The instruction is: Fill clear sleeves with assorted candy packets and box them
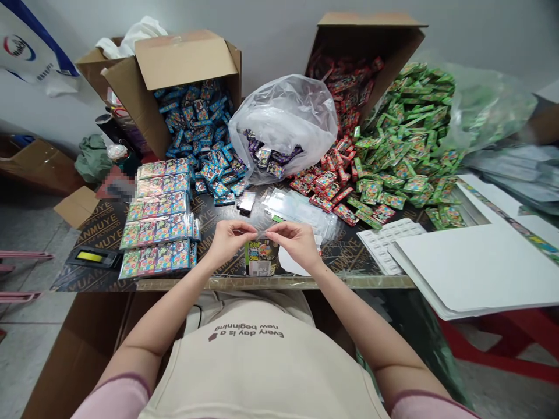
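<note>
Both hands pinch the top edge of a clear plastic sleeve (pixel 261 256) that hangs upright near the table's front edge and holds small colourful packets. My left hand (pixel 229 240) grips its left corner, fingers closed. My right hand (pixel 297 241) grips its right corner, fingers closed too. Filled sleeves (pixel 159 230) lie stacked in rows to the left. A pile of empty clear sleeves (pixel 297 209) lies just beyond my hands.
At the back stand an open box of blue packets (pixel 201 128), a clear bag of purple packets (pixel 279 125), a tipped box of red packets (pixel 345 87) and a heap of green packets (pixel 406 134). White sheets (pixel 471 267) lie to the right. A black and yellow tool (pixel 92 256) sits left.
</note>
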The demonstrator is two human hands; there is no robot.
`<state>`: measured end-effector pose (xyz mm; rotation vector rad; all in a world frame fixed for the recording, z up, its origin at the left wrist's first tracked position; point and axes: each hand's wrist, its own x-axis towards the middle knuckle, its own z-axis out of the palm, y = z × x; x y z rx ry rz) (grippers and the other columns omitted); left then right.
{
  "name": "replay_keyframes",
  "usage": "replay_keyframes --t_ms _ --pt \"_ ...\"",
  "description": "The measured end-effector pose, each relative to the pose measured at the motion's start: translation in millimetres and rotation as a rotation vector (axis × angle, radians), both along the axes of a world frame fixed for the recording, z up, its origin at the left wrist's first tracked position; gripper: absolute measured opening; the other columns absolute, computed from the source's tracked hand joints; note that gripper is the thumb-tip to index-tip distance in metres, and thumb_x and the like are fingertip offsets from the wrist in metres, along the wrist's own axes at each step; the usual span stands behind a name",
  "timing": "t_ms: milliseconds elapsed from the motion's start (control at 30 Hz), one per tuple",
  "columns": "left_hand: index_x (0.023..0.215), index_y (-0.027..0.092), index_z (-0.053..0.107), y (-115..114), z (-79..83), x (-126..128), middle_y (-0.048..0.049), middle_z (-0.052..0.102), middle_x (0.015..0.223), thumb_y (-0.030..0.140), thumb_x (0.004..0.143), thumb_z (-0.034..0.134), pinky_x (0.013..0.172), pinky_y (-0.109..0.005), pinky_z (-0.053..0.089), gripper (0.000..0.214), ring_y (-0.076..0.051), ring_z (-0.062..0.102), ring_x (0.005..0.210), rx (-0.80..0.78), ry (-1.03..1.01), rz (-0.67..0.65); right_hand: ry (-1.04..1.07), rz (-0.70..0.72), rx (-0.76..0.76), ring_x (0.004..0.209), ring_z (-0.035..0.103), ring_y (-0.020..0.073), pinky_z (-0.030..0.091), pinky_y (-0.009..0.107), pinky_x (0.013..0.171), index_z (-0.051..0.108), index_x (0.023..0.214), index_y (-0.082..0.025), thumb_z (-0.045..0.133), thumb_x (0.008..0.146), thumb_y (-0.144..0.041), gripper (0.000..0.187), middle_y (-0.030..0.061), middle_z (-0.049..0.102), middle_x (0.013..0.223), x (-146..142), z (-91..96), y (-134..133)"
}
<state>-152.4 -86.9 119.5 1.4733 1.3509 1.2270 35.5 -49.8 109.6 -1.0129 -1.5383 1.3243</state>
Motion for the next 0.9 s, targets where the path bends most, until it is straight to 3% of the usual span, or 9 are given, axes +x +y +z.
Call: replay_keyframes --t_ms 133,233,333,400,567,633,767,900 --pt "0.081 0.017 0.075 -10.5 -3.6 -1.5 -0.0067 0.075 0.082 0.018 0.079 0.065 0.072 -0.029 0.056 0.01 -0.016 0.07 0.075 0.27 0.207 -0.057 -0.012 0.0 0.04 0.059 0.067 0.0165 0.055 0.028 0.055 0.076 0.075 -0.02 0.076 0.073 -0.037 0.017 0.0044 0.075 0.072 5.5 -6.6 -2.2" --pt "0.091 0.019 0.074 -17.3 -12.8 -3.8 -0.0092 0.074 0.093 0.019 0.083 0.064 0.075 -0.031 0.057 0.013 -0.017 0.07 0.083 0.485 0.356 -0.066 -0.016 0.009 0.203 0.088 0.073 0.0231 0.059 0.037 0.08 0.077 0.088 -0.024 0.073 0.078 -0.033 0.014 0.0055 0.076 0.095 14.8 -16.9 -8.7" --pt "0.091 0.02 0.073 -19.8 -18.0 -3.8 -0.0094 0.074 0.095 0.02 0.085 0.064 0.074 -0.031 0.057 0.011 -0.017 0.07 0.084 0.578 0.386 -0.071 -0.028 -0.009 0.389 0.106 0.068 0.0247 0.055 0.042 0.095 0.076 0.098 -0.027 0.07 0.081 -0.028 0.018 0.0049 0.072 0.112 22.0 -27.0 -17.7" --pt "0.086 0.019 0.073 -19.8 -15.1 -1.9 -0.0093 0.075 0.093 0.024 0.083 0.068 0.074 -0.031 0.057 0.008 -0.017 0.07 0.082 0.534 0.329 -0.087 -0.027 -0.034 0.392 0.105 0.069 0.0245 0.056 0.041 0.093 0.076 0.098 -0.027 0.068 0.083 -0.028 0.017 0.0047 0.073 0.111 23.4 -28.9 -22.8" --pt "0.076 0.016 0.074 -18.2 3.2 2.7 -0.0054 0.074 0.072 0.029 0.078 0.073 0.06 -0.025 0.055 0.013 -0.016 0.069 0.064 0.163 0.149 -0.039 -0.001 -0.09 0.144 0.074 0.071 0.0192 0.059 0.034 0.071 0.075 0.092 -0.024 0.069 0.081 -0.035 0.016 0.0037 0.076 0.089 18.2 -14.3 -26.1" --pt "0.074 0.016 0.074 -17.2 7.3 2.2 -0.0043 0.074 0.068 0.029 0.077 0.073 0.057 -0.024 0.053 0.014 -0.015 0.067 0.06 0.084 0.141 -0.038 0.029 -0.082 0.076 0.07 0.07 0.0175 0.058 0.032 0.068 0.073 0.086 -0.022 0.074 0.076 -0.038 0.019 0.0041 0.075 0.086 15.9 -7.1 -24.7" --pt "0.074 0.015 0.073 -16.0 9.0 -1.2 -0.0038 0.073 0.068 0.027 0.078 0.072 0.056 -0.022 0.052 0.013 -0.014 0.067 0.059 0.094 0.194 -0.073 0.04 0.017 -0.009 0.065 0.069 0.0168 0.058 0.03 0.064 0.072 0.08 -0.019 0.077 0.071 -0.041 0.024 0.0044 0.074 0.077 14.6 0.4 -21.3" --pt "0.077 0.016 0.072 -18.8 7.3 -4.1 -0.0057 0.074 0.074 0.024 0.083 0.066 0.061 -0.023 0.054 0.012 -0.014 0.068 0.065 0.292 0.326 -0.138 -0.005 0.046 0.101 0.07 0.071 0.0186 0.06 0.033 0.068 0.075 0.081 -0.02 0.073 0.077 -0.039 0.019 0.0052 0.076 0.083 20.2 -1.5 -17.8"
